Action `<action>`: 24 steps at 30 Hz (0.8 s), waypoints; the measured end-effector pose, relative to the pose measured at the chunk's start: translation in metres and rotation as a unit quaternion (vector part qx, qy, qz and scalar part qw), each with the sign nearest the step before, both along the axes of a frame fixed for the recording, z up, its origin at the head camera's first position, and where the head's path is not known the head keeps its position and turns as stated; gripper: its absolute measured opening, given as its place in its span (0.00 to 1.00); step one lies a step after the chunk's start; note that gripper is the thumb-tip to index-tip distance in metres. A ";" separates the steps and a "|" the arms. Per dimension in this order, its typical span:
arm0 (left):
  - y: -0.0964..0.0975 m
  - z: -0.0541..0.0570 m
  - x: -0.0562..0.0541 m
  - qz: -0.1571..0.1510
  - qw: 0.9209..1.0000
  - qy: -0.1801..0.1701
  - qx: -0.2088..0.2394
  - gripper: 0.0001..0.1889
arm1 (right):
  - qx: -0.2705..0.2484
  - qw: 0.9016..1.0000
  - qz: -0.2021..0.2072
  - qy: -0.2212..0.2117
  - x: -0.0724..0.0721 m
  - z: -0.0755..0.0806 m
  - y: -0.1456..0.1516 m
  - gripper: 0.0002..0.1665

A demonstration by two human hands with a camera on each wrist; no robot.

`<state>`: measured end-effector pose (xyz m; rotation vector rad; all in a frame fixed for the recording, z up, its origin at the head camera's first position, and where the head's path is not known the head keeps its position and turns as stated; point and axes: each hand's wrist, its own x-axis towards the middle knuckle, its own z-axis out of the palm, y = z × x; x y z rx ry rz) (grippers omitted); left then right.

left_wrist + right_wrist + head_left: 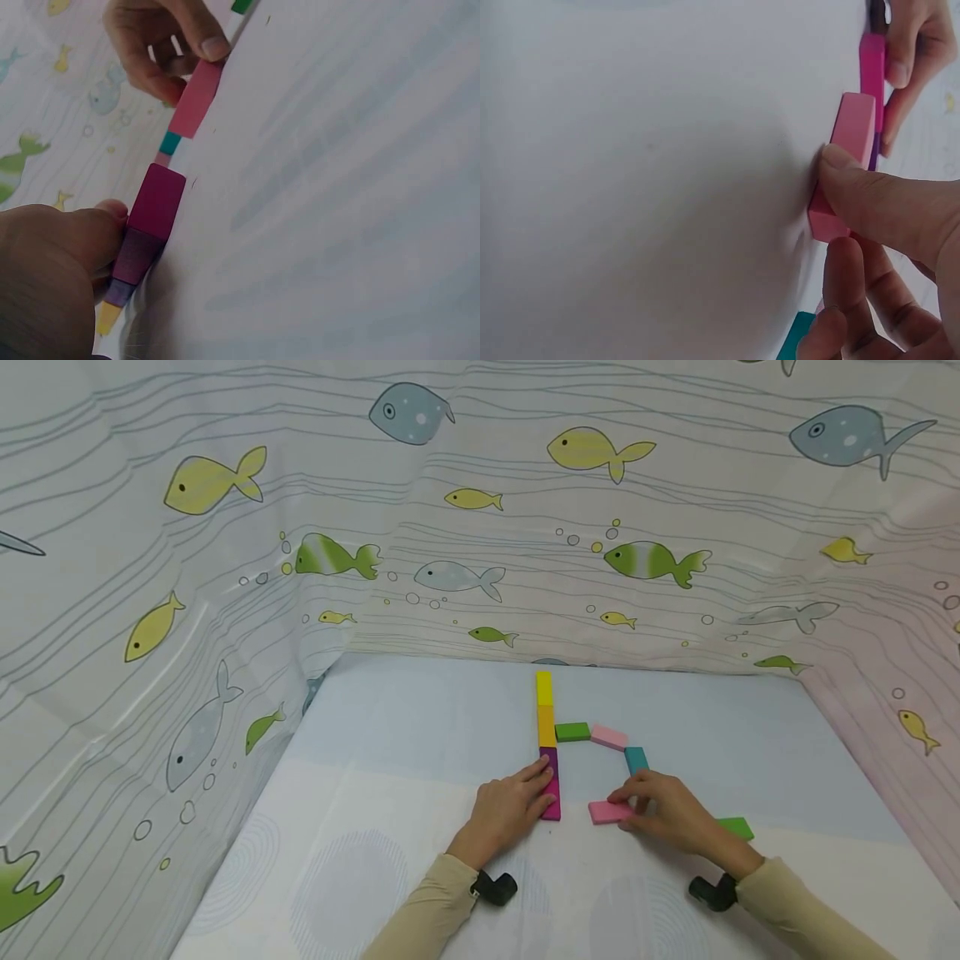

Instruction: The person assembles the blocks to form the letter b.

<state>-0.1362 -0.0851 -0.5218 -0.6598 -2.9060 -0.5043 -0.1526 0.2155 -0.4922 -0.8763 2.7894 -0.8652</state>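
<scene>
My left hand (508, 806) touches a purple block (552, 758) and a magenta block (553, 807), which lie end to end at the near end of a straight row. Its fingers lie along them rather than closing round them. Farther up that row come an orange block (547, 727) and a yellow block (543, 687). My right hand (671, 814) pinches a pink block (606, 812) between thumb and fingers, low at the table, a small gap right of the magenta one. The right wrist view shows the thumb on this pink block (853, 124).
From the orange block a curve runs rightward: a green block (573, 732), a light pink block (609, 737) and a teal block (637, 760), partly behind my right hand. Another green block (736, 828) lies beyond my right wrist. Fish-patterned cloth (525, 543) walls the table.
</scene>
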 end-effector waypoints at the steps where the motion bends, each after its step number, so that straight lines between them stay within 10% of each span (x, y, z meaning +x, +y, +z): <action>1: 0.000 0.000 0.000 0.000 1.000 -0.001 0.000 0.26 | -0.001 1.000 0.001 -0.001 0.000 0.000 -0.001 0.20; 24: 0.000 0.002 0.001 0.000 1.000 -0.002 -0.004 0.26 | -0.007 1.000 0.027 0.012 -0.010 -0.002 -0.025 0.18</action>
